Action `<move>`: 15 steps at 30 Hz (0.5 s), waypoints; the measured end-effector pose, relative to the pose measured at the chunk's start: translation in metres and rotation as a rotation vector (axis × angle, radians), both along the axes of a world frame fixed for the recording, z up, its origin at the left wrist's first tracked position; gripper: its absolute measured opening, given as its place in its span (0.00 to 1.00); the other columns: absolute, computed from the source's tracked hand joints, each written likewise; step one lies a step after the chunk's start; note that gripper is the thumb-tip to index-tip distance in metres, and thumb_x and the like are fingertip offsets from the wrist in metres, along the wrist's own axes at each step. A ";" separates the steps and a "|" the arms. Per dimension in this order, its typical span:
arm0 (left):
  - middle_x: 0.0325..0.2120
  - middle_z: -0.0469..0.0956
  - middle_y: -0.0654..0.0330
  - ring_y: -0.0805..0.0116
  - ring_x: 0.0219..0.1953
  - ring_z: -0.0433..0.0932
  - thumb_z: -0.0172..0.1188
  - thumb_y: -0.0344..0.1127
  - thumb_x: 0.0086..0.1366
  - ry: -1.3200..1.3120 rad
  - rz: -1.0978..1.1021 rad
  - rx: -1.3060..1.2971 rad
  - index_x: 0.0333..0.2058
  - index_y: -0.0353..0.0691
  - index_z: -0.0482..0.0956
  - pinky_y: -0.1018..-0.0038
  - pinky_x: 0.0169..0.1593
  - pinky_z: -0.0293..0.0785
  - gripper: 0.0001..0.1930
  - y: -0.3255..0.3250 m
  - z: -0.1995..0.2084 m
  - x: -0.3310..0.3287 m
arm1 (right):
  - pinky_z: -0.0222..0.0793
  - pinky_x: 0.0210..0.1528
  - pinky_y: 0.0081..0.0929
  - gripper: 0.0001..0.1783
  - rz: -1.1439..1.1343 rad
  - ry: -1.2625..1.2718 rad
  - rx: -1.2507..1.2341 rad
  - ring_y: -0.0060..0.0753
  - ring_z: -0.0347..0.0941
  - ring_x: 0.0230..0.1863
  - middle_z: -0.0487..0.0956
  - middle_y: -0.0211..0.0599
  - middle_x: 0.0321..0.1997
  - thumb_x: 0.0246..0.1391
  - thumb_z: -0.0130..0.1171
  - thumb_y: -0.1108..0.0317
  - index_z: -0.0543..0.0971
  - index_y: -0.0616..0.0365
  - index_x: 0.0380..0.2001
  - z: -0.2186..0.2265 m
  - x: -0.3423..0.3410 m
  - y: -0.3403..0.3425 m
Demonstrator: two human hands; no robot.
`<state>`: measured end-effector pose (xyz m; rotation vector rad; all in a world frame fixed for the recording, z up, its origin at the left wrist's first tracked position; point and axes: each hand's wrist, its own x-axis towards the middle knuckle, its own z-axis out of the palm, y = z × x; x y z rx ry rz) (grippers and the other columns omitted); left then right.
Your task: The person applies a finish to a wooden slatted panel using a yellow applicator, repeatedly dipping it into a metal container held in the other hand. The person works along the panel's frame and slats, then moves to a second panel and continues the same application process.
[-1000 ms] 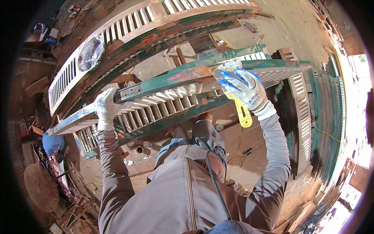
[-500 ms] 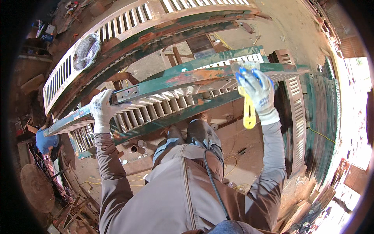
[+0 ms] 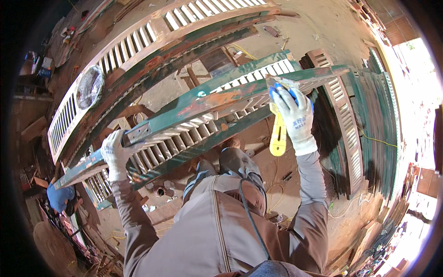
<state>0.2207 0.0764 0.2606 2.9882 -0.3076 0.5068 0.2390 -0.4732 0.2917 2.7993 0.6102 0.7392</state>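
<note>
**Green louvred shutter, stripping partly done — stock as I see it**

1. Louvred shutter (image 3: 217, 111), long, green, held edge-up and slanting from 8 o'clock to 2 o'clock across the middle of my view. Its top rail shows broad patches of bare orange-brown wood among the green paint; I judge the stripping roughly half done on that rail, with green still covering both ends and the lower rail. Slats look pale and mostly bare.

2. Second shutter (image 3: 138, 51), paler, lying at 11 o'clock beyond the first, well apart from my hands. A shiny crumpled sheet (image 3: 89, 86) rests on it towards 10 o'clock.

3. Stack of green shutters (image 3: 369, 120) at 3 o'clock, leaning close beside the far end of the held one; I judge it crowds any swing of that end.

4. Floor (image 3: 318, 27), dusty, at 1 o'clock, littered with offcuts; yellow cord (image 3: 378, 140) trails at 3 o'clock.

5. Another person, blue top (image 3: 59, 196), at 8 o'clock, near the shutter's low end.

6. Right hand (image 3: 295, 117), gloved, at 2 o'clock, wrapped around the top rail together with a yellow-handled scraper (image 3: 278, 136), its handle hanging below the palm.

7. Left hand (image 3: 115, 154), gloved, at 8 o'clock, clasped round the rail's low end.
</note>
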 end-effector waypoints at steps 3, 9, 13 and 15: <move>0.39 0.84 0.53 0.52 0.40 0.83 0.80 0.59 0.39 0.042 -0.026 -0.020 0.48 0.39 0.83 0.61 0.46 0.77 0.40 -0.035 0.007 -0.002 | 0.73 0.56 0.38 0.27 -0.064 0.019 0.494 0.42 0.74 0.56 0.76 0.33 0.64 0.56 0.61 0.70 0.77 0.49 0.61 -0.002 -0.016 -0.019; 0.43 0.83 0.55 0.54 0.43 0.82 0.80 0.50 0.44 0.072 -0.099 -0.090 0.61 0.43 0.75 0.62 0.47 0.76 0.44 -0.116 0.027 -0.010 | 0.81 0.37 0.27 0.19 -0.150 -0.177 2.002 0.27 0.79 0.42 0.78 0.38 0.53 0.66 0.58 0.73 0.74 0.67 0.58 -0.016 -0.028 -0.086; 0.41 0.85 0.53 0.53 0.41 0.84 0.79 0.49 0.44 0.110 -0.137 -0.165 0.54 0.40 0.81 0.63 0.47 0.78 0.37 -0.127 0.020 -0.016 | 0.85 0.32 0.28 0.18 -0.248 -0.419 1.955 0.29 0.83 0.41 0.83 0.39 0.45 0.62 0.64 0.73 0.78 0.64 0.54 -0.030 -0.016 -0.171; 0.39 0.85 0.54 0.53 0.38 0.84 0.79 0.51 0.44 0.069 -0.185 -0.122 0.46 0.40 0.84 0.62 0.45 0.78 0.32 -0.117 0.007 -0.019 | 0.74 0.25 0.19 0.16 -0.398 -0.358 1.894 0.20 0.78 0.31 0.82 0.31 0.38 0.61 0.66 0.70 0.80 0.61 0.51 -0.030 -0.011 -0.188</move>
